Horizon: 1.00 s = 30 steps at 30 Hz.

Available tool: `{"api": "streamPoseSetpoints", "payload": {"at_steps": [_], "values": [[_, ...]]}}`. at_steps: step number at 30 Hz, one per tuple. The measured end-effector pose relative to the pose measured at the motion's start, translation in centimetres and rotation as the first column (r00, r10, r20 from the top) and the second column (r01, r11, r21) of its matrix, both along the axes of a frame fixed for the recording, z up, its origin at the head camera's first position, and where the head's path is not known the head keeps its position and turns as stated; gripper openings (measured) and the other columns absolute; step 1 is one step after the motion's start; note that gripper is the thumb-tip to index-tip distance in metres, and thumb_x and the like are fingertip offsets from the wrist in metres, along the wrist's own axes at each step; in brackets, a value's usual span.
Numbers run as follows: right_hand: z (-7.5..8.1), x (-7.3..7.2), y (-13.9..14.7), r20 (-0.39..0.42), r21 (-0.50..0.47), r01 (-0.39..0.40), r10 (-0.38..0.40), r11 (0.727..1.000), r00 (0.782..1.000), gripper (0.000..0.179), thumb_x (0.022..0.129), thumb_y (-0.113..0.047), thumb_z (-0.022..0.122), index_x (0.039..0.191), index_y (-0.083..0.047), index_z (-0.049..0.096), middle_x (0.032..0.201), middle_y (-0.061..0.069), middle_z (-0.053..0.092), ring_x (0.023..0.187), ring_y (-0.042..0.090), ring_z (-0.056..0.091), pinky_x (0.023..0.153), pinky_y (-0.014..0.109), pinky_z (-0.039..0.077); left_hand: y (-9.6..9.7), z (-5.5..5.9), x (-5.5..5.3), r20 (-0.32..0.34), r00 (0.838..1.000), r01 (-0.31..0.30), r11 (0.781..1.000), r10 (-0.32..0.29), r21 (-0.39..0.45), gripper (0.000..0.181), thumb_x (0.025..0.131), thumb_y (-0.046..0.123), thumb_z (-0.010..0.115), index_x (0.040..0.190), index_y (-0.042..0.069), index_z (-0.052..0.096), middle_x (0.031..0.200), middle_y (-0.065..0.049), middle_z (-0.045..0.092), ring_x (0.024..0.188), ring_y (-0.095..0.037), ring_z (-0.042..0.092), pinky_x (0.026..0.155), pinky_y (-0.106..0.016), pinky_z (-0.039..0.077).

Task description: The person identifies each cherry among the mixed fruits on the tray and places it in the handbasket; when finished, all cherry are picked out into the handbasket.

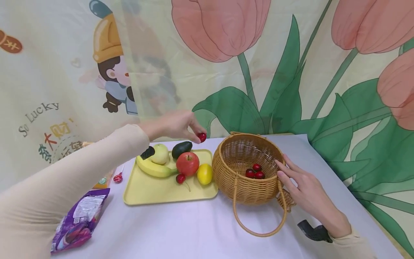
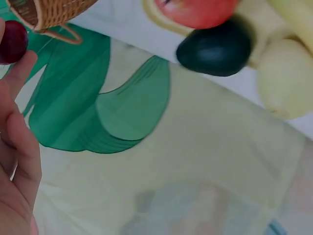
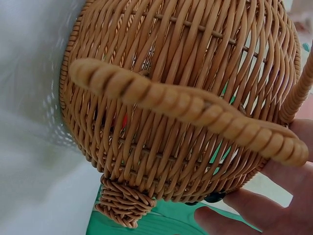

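Observation:
My left hand (image 1: 181, 126) pinches a dark red cherry (image 1: 202, 137) between thumb and fingertips, above the far right of the yellow tray (image 1: 152, 196). The same cherry (image 2: 13, 42) shows at the left edge of the left wrist view. A round wicker basket (image 1: 252, 190) stands right of the tray, its handle (image 1: 262, 234) folded down towards me. Three red cherries (image 1: 257, 167) lie inside it. My right hand (image 1: 304, 185) rests on the basket's right rim with its fingers fairly straight; in the right wrist view several fingers (image 3: 257, 205) lie against the wickerwork.
On the tray are a banana (image 1: 156, 169), a pale green round fruit (image 1: 160, 154), an avocado (image 1: 182, 149), a red apple (image 1: 187, 164), a lemon (image 1: 205, 174) and a stemmed cherry (image 1: 180, 178). A purple snack bag (image 1: 79, 223) and a red-wrapped candy (image 1: 118, 177) lie left. A printed curtain hangs behind.

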State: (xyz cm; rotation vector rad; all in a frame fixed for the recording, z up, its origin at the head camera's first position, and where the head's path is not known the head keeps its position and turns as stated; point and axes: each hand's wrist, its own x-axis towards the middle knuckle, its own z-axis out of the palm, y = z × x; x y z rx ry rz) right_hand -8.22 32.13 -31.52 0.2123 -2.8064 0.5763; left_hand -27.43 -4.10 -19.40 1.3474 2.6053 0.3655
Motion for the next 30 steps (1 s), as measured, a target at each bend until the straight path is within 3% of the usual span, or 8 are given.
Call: {"api": "streamPoseSetpoints", "payload": {"at_steps": [7, 10, 15, 22, 26, 30], "values": [[0.0, -0.1, 0.1, 0.006, -0.009, 0.001, -0.001, 1.0, 1.0, 0.051, 0.11, -0.037, 0.047, 0.153, -0.01, 0.049, 0.163, 0.024, 0.035, 0.137, 0.055, 0.047, 0.104, 0.07, 0.042, 5.7, 1.8, -1.3, 0.022, 1.0, 0.01, 0.996, -0.008, -0.094, 0.036, 0.088, 0.03, 0.083, 0.123, 0.027, 0.077, 0.108, 0.003, 0.08, 0.107, -0.011, 0.073, 0.09, -0.033, 0.056], [0.0, 0.1, 0.2, 0.011, -0.014, 0.007, -0.007, 1.0, 1.0, 0.051, 0.11, -0.037, 0.047, 0.153, -0.009, 0.049, 0.164, 0.024, 0.034, 0.137, 0.055, 0.047, 0.104, 0.07, 0.042, 8.6, 2.2, -1.3, 0.036, 0.999, 0.009, 0.991, -0.004, -0.133, 0.035, 0.088, 0.032, 0.082, 0.122, 0.029, 0.077, 0.103, 0.007, 0.081, 0.09, -0.011, 0.073, 0.082, -0.031, 0.056], [-0.1, 0.2, 0.2, 0.008, -0.019, 0.012, -0.012, 1.0, 1.0, 0.051, 0.11, -0.037, 0.046, 0.153, -0.01, 0.048, 0.164, 0.022, 0.033, 0.138, 0.053, 0.047, 0.105, 0.069, 0.042, 12.9, 2.1, -1.0, 0.085, 0.996, 0.039, 0.986, -0.025, -0.161, 0.032, 0.089, 0.032, 0.082, 0.121, 0.029, 0.078, 0.096, 0.009, 0.08, 0.07, -0.015, 0.063, 0.068, -0.028, 0.05], [0.0, 0.0, 0.0, 0.004, 0.002, 0.006, -0.006, 1.0, 1.0, 0.051, 0.11, -0.038, 0.046, 0.153, -0.012, 0.049, 0.164, 0.021, 0.035, 0.137, 0.052, 0.049, 0.103, 0.068, 0.044, 16.2, -0.1, -1.2, 0.215, 0.976, 0.059, 0.991, -0.032, -0.122, 0.032, 0.089, 0.026, 0.082, 0.121, 0.022, 0.078, 0.106, 0.005, 0.078, 0.08, -0.015, 0.058, 0.067, -0.023, 0.05], [0.0, 0.2, 0.1, 0.006, 0.001, 0.002, -0.002, 1.0, 1.0, 0.05, 0.11, -0.038, 0.046, 0.153, -0.012, 0.049, 0.164, 0.02, 0.035, 0.138, 0.051, 0.049, 0.104, 0.069, 0.044, 17.5, -1.9, -1.2, 0.212, 0.976, 0.082, 0.991, -0.058, -0.107, 0.03, 0.089, 0.026, 0.081, 0.119, 0.023, 0.079, 0.113, 0.006, 0.077, 0.077, -0.01, 0.057, 0.063, -0.022, 0.046], [0.0, 0.3, 0.2, -0.002, -0.008, 0.002, -0.002, 1.0, 1.0, 0.05, 0.11, -0.038, 0.045, 0.153, -0.013, 0.049, 0.164, 0.02, 0.036, 0.138, 0.05, 0.05, 0.103, 0.069, 0.044, 18.8, -3.4, -1.1, 0.183, 0.979, 0.111, 0.988, -0.089, -0.112, 0.032, 0.09, 0.028, 0.081, 0.121, 0.025, 0.078, 0.115, 0.007, 0.077, 0.092, -0.005, 0.066, 0.076, -0.022, 0.054]]}}
